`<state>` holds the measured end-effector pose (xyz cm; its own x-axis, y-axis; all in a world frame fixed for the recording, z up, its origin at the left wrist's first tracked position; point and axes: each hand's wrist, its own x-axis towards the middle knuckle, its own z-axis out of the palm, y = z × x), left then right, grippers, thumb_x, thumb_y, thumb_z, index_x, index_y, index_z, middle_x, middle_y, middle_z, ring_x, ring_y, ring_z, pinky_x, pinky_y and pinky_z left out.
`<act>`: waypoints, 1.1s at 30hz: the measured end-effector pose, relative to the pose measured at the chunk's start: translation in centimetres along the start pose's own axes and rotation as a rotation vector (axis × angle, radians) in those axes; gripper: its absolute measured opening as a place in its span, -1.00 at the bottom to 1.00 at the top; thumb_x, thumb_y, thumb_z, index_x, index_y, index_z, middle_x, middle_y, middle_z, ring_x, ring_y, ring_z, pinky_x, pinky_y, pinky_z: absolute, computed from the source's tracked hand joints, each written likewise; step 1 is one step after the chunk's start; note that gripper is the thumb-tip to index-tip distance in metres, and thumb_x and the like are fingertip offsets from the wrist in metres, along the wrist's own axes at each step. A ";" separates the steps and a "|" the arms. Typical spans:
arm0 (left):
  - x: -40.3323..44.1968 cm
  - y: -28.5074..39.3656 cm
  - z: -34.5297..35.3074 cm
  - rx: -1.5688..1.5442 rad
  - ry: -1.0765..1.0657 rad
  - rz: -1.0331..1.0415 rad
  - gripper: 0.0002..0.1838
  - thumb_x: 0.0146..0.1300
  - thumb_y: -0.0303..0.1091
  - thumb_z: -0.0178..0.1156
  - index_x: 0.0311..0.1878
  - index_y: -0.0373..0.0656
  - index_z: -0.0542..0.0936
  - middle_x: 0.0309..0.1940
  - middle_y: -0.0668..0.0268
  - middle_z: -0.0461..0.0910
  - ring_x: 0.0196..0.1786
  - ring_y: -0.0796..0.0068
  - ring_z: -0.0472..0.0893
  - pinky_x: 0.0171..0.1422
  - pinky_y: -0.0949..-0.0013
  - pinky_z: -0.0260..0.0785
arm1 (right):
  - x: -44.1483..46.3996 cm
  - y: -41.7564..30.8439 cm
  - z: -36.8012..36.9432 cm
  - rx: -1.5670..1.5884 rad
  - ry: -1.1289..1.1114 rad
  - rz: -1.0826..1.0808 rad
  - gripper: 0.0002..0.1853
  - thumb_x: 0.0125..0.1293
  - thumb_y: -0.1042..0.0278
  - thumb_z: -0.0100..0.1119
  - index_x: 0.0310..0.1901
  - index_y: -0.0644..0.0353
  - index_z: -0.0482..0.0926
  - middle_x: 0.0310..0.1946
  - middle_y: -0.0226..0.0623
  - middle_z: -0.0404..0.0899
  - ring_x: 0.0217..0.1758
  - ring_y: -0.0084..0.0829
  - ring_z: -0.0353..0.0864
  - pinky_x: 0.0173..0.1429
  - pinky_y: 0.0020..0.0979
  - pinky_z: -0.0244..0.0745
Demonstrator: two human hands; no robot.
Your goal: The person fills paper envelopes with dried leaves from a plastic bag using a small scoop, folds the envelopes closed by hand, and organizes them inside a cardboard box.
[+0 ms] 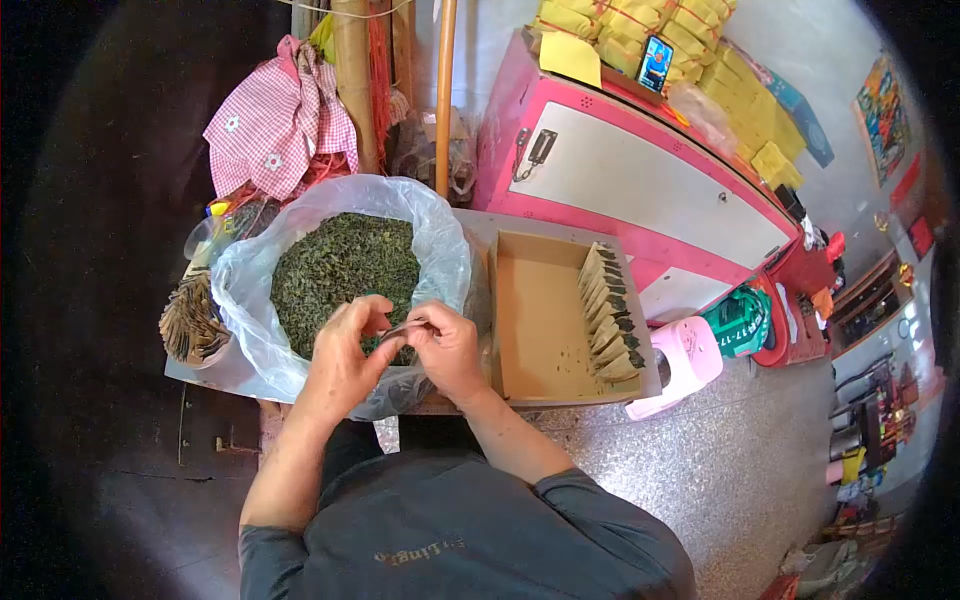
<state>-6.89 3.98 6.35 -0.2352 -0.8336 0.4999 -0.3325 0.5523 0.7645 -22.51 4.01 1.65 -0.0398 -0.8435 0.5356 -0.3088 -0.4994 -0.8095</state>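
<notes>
Note the small brown piece (406,328) pinched in the grip of the right hand (448,348), above the dried leaves (340,265) in the plastic bag (235,290) on the counter (235,378). Cannot tell the state of the grip of the left hand (345,350), curled close to the other end. Apply light, even pressure to avoid creasing or tearing. Support both ends and keep both hands over the bag. Treat as unconfirmed the shape and material of the piece, mostly covered by both hands; the bag's lower edge, partly behind the left forearm (305,420); and the distorted clutter (880,410) at far right.
</notes>
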 end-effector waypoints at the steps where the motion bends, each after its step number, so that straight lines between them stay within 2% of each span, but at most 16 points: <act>1: -0.2 -0.4 0.1 0.001 0.000 0.000 -0.78 0.06 -0.50 0.31 -0.20 -0.23 0.55 -0.37 0.13 0.57 -0.28 0.18 0.59 -0.18 0.22 0.44 | -0.1 0.0 0.1 0.237 0.014 0.099 -0.92 0.13 0.56 0.23 -0.34 0.29 0.53 -0.46 -0.38 0.54 -0.43 -0.55 0.50 -0.32 -0.51 0.41; 2: -0.3 -0.9 0.1 -0.035 -0.134 -0.029 -0.74 0.08 -0.49 0.31 -0.13 -0.24 0.56 -0.34 0.12 0.59 -0.26 0.19 0.61 -0.15 0.25 0.44 | -0.2 0.1 0.1 0.473 0.028 0.197 -0.93 0.19 0.50 0.23 -0.32 0.26 0.54 -0.47 -0.42 0.54 -0.45 -0.62 0.47 -0.35 -0.54 0.38; 3: -0.6 -1.6 0.2 -0.072 -0.268 -0.059 -0.69 0.10 -0.48 0.31 -0.06 -0.25 0.56 -0.30 0.11 0.61 -0.24 0.20 0.62 -0.12 0.29 0.45 | -0.2 0.4 0.0 0.473 0.028 0.197 -0.93 0.19 0.50 0.23 -0.32 0.26 0.54 -0.47 -0.42 0.54 -0.45 -0.62 0.47 -0.35 -0.54 0.38; 5: -1.2 -3.4 1.0 -0.138 -0.311 -0.135 -0.64 0.11 -0.47 0.31 0.01 -0.25 0.54 -0.26 0.13 0.63 -0.21 0.23 0.63 -0.08 0.32 0.45 | -0.3 1.1 -0.2 0.709 -0.007 0.272 -0.90 0.25 0.39 0.24 -0.29 0.22 0.56 -0.48 -0.45 0.54 -0.49 -0.66 0.43 -0.38 -0.60 0.33; 7: -1.1 -2.5 0.8 -0.310 -0.406 -0.229 -0.67 0.20 -0.43 0.24 0.04 -0.25 0.53 -0.28 0.16 0.63 -0.21 0.36 0.62 -0.08 0.33 0.44 | -0.4 1.5 -0.1 0.769 -0.027 0.268 -0.89 0.24 0.38 0.25 -0.29 0.22 0.56 -0.49 -0.45 0.53 -0.52 -0.67 0.40 -0.39 -0.60 0.31; 9: -1.3 -3.0 0.9 -0.293 -0.405 -0.210 -0.69 0.24 -0.44 0.19 0.06 -0.24 0.53 -0.27 0.17 0.63 -0.21 0.42 0.61 -0.09 0.36 0.44 | -0.4 1.5 -0.1 0.830 -0.048 0.264 -0.88 0.23 0.38 0.26 -0.28 0.21 0.56 -0.51 -0.46 0.53 -0.54 -0.67 0.38 -0.40 -0.61 0.30; 11: -1.7 -3.5 1.4 -0.277 -0.405 -0.189 -0.70 0.28 -0.45 0.14 0.07 -0.24 0.52 -0.27 0.18 0.63 -0.22 0.48 0.59 -0.10 0.38 0.44 | -0.5 1.4 -0.5 0.681 -0.090 0.344 -0.82 0.23 0.40 0.27 -0.17 0.25 0.57 -0.33 -0.38 0.57 -0.41 -0.62 0.48 -0.34 -0.57 0.39; 12: -1.9 -3.8 1.6 -0.303 -0.365 -0.182 -0.71 0.31 -0.45 0.10 0.08 -0.24 0.52 -0.28 0.18 0.63 -0.25 0.48 0.59 -0.13 0.38 0.44 | -0.4 0.9 -0.2 0.680 -0.089 0.345 -0.82 0.23 0.40 0.27 -0.17 0.25 0.57 -0.33 -0.38 0.57 -0.41 -0.62 0.48 -0.34 -0.57 0.39; 14: -2.0 -4.0 1.8 -0.330 -0.326 -0.176 -0.73 0.34 -0.45 0.06 0.09 -0.24 0.52 -0.30 0.19 0.64 -0.28 0.49 0.58 -0.15 0.38 0.44 | -0.1 -0.5 0.7 0.447 0.165 0.106 -0.72 0.20 0.46 0.27 -0.04 0.26 0.55 -0.08 -0.26 0.54 -0.19 -0.52 0.56 -0.21 -0.51 0.48; 15: -2.1 -4.2 1.7 -0.303 -0.332 -0.237 -0.78 0.38 -0.41 0.06 0.01 -0.29 0.53 -0.35 0.25 0.61 -0.30 0.51 0.57 -0.18 0.40 0.43 | 0.0 -1.2 0.5 0.447 0.164 0.107 -0.72 0.20 0.46 0.27 -0.04 0.26 0.55 -0.08 -0.26 0.54 -0.19 -0.52 0.56 -0.21 -0.51 0.48; 17: -2.2 -4.5 1.6 -0.277 -0.337 -0.302 -0.79 0.41 -0.37 0.05 -0.07 -0.34 0.53 -0.40 0.30 0.59 -0.32 0.53 0.55 -0.21 0.42 0.43 | 0.0 -2.2 -0.3 -0.015 0.085 0.014 -0.62 0.15 0.53 0.23 0.06 0.22 0.54 0.09 -0.18 0.46 0.00 -0.39 0.56 -0.07 -0.46 0.52; 18: -2.3 -4.7 1.6 -0.258 -0.328 -0.275 -0.77 0.42 -0.35 0.05 -0.06 -0.33 0.54 -0.43 0.29 0.59 -0.33 0.54 0.55 -0.22 0.41 0.42 | 0.0 -2.1 -0.2 -0.015 0.084 0.016 -0.62 0.15 0.53 0.23 0.06 0.22 0.54 0.09 -0.18 0.46 0.00 -0.39 0.56 -0.07 -0.46 0.52; 23: -2.5 -4.8 1.7 -0.266 -0.320 -0.298 -0.76 0.43 -0.33 0.04 -0.07 -0.33 0.56 -0.45 0.28 0.59 -0.35 0.56 0.54 -0.26 0.39 0.41 | 0.1 -1.6 0.2 -0.331 0.121 -0.335 -0.55 0.06 0.57 0.21 0.06 0.18 0.56 0.06 -0.13 0.47 -0.01 -0.19 0.58 -0.04 -0.36 0.54; 29: -2.6 -5.4 1.8 -0.282 -0.298 -0.228 -0.76 0.45 -0.35 0.00 -0.03 -0.32 0.54 -0.38 0.26 0.60 -0.30 0.56 0.55 -0.24 0.40 0.44 | 0.2 -1.2 0.0 -0.448 0.128 -0.427 -0.61 0.05 0.57 0.22 -0.01 0.24 0.59 -0.06 -0.16 0.49 -0.11 -0.21 0.57 -0.08 -0.31 0.53; 31: -2.6 -5.4 1.8 -0.280 -0.323 -0.275 -0.71 0.44 -0.38 -0.05 0.12 -0.27 0.51 -0.32 0.20 0.66 -0.29 0.44 0.62 -0.21 0.36 0.49 | 0.2 -0.9 -0.1 -0.433 0.133 -0.428 -0.62 0.04 0.57 0.22 -0.03 0.24 0.60 -0.10 -0.18 0.50 -0.13 -0.21 0.56 -0.09 -0.30 0.52; 33: -2.6 -5.2 1.9 -0.309 -0.304 -0.287 -0.69 0.43 -0.41 -0.06 0.16 -0.25 0.48 -0.29 0.20 0.65 -0.27 0.44 0.62 -0.20 0.37 0.49 | 0.3 -0.8 -0.2 -0.419 0.139 -0.430 -0.63 0.03 0.57 0.23 -0.05 0.24 0.61 -0.14 -0.20 0.50 -0.16 -0.22 0.56 -0.09 -0.29 0.52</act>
<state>-6.30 3.30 0.25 -0.4435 -0.8842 0.1466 -0.1485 0.2338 0.9609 -22.48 4.23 2.54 0.0562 -0.5361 0.8423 -0.6709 -0.6450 -0.3658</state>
